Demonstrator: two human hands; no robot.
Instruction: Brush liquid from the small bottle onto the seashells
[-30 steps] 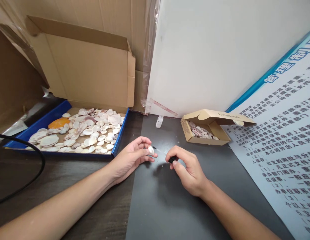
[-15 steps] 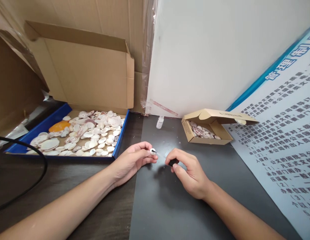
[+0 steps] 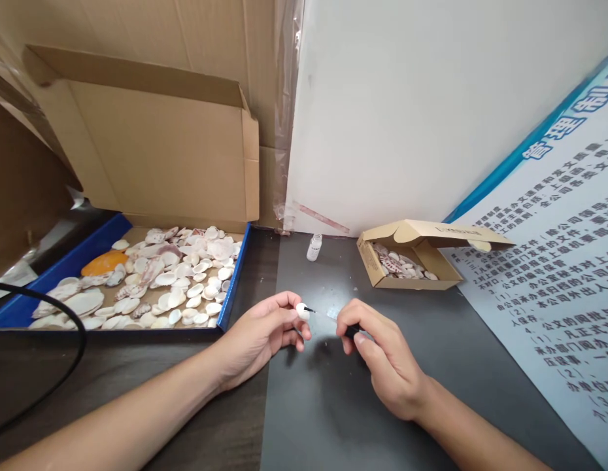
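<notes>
On the dark table (image 3: 225, 437), a large blue-sided box (image 3: 235, 278) of shells (image 3: 176, 298) lies open at left, and a smaller cardboard box (image 3: 416, 284) with more shells sits at right. Nearer and between them, both hands are pinching, the left hand (image 3: 265, 337) and right hand (image 3: 385, 360), with a bottle (image 3: 314, 248) beyond. By its black cap (image 3: 352, 330) the right holds a thin brush (image 3: 312, 309), dark tip at the small white shell (image 3: 302, 312) in the left's fingertips.

Soft glare on grey mat (image 3: 308, 412)
</notes>
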